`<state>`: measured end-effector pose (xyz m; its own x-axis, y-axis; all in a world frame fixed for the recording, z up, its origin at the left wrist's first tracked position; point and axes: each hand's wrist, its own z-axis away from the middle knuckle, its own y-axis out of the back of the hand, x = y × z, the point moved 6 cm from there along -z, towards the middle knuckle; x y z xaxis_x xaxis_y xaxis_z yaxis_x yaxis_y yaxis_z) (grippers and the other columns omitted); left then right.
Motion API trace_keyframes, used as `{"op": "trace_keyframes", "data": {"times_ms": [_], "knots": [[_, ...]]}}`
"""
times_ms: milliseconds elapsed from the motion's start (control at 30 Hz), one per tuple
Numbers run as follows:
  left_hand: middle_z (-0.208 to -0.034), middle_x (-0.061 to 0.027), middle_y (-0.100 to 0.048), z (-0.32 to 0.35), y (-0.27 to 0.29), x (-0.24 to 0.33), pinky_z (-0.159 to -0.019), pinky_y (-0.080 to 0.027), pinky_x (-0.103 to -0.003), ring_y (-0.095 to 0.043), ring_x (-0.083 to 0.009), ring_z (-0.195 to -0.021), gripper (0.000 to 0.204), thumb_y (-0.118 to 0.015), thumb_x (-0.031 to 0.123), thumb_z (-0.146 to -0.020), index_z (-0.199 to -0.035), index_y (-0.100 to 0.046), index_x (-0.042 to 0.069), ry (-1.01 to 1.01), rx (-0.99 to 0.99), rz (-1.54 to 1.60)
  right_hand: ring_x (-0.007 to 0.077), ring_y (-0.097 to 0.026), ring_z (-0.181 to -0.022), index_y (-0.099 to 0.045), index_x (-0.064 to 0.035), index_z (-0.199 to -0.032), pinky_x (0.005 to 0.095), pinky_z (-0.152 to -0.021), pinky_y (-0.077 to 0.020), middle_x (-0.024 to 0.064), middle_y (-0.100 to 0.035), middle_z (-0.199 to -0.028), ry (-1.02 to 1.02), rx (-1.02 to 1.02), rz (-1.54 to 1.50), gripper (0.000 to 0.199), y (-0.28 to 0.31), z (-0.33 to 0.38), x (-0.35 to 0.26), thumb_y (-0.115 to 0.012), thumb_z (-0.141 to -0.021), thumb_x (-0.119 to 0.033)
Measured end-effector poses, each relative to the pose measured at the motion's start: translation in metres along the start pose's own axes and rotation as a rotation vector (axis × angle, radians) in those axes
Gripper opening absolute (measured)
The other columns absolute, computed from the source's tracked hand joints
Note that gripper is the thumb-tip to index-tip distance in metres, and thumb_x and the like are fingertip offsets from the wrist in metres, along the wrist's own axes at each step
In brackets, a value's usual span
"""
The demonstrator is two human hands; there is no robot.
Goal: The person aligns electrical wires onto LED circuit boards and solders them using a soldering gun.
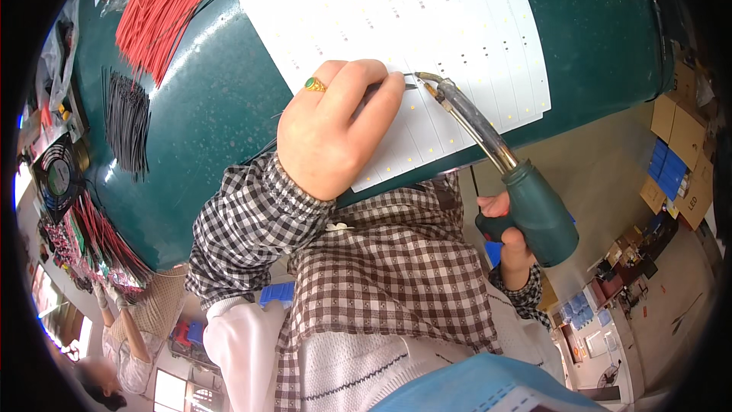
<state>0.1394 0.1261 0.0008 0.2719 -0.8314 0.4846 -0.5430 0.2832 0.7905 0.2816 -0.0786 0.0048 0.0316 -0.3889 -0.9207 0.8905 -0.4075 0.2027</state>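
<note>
Left hand (324,137) is arching palm down, fingers bending, tips pinching, thumb hiding from view; left forearm (255,225) is angling up and rightward. Right hand (518,252) is gripping lower down, partly hidden, few digits showing; right forearm (534,301) is mostly hiding.

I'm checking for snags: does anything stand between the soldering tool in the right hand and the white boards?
Nothing visible blocks the soldering tool in the right hand from the white boards. Close beside its tip, on the left, are dark wire ends and the fingertips of the left hand.
</note>
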Motion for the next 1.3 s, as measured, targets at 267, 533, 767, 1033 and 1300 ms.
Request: {"op": "trace_keyframes", "data": {"times_ms": [267,533,767,1033,1300], "knots": [[-0.091,-0.0098,-0.060,0.002,-0.002,-0.001,-0.064,-0.051,-0.032,-0.060,-0.0244,-0.077,0.034,-0.069,-0.005,-0.064,-0.098,-0.066,0.001,0.016,-0.009,-0.002,0.0246,-0.065,-0.080,-0.056,0.0106,-0.102,0.0334,-0.072,-0.0560,0.0189,-0.064,-0.093,0.033,0.088,-0.027,0.077,0.000,-0.004,-0.004,-0.057,-0.083,-0.064],[-0.091,-0.0096,-0.060,-0.027,0.026,0.006,-0.063,-0.051,-0.028,-0.061,-0.0219,-0.077,0.031,-0.063,-0.013,-0.068,-0.095,-0.069,0.000,0.063,0.132,0.189,0.0276,-0.066,-0.085,-0.052,0.0125,-0.110,0.0335,-0.068,-0.0591,0.0203,-0.062,-0.099,0.043,0.186,-0.070,0.082,0.019,-0.006,-0.002,-0.056,-0.083,-0.064],[-0.089,-0.0089,-0.059,-0.037,-0.021,0.013,-0.060,-0.051,-0.031,-0.060,-0.0222,-0.072,0.036,-0.068,-0.007,-0.066,-0.100,-0.067,0.002,0.019,0.005,-0.041,0.0299,-0.067,-0.089,-0.046,0.0149,-0.121,0.0321,-0.067,-0.0598,0.0216,-0.061,-0.106,0.135,0.245,-0.057,0.088,0.034,-0.011,-0.001,-0.054,-0.084,-0.064],[-0.091,-0.0096,-0.056,-0.030,-0.026,0.012,-0.061,-0.051,-0.030,-0.058,-0.0223,-0.076,0.035,-0.062,0.002,-0.066,-0.101,-0.063,-0.002,-0.087,-0.013,-0.021,0.0278,-0.067,-0.083,-0.050,0.0152,-0.113,0.0314,-0.066,-0.0590,0.0203,-0.061,-0.100,0.078,0.194,-0.092,0.082,0.030,-0.009,0.007,-0.055,-0.085,-0.062],[-0.091,-0.0087,-0.061,-0.031,-0.022,0.008,-0.061,-0.051,-0.031,-0.061,-0.0229,-0.075,0.034,-0.069,-0.007,-0.064,-0.097,-0.067,0.002,0.033,-0.046,0.047,0.0256,-0.064,-0.084,-0.054,0.0124,-0.104,0.0329,-0.071,-0.0564,0.0172,-0.062,-0.094,0.097,0.103,-0.041,0.072,0.028,-0.008,0.005,-0.056,-0.087,-0.058]]}}
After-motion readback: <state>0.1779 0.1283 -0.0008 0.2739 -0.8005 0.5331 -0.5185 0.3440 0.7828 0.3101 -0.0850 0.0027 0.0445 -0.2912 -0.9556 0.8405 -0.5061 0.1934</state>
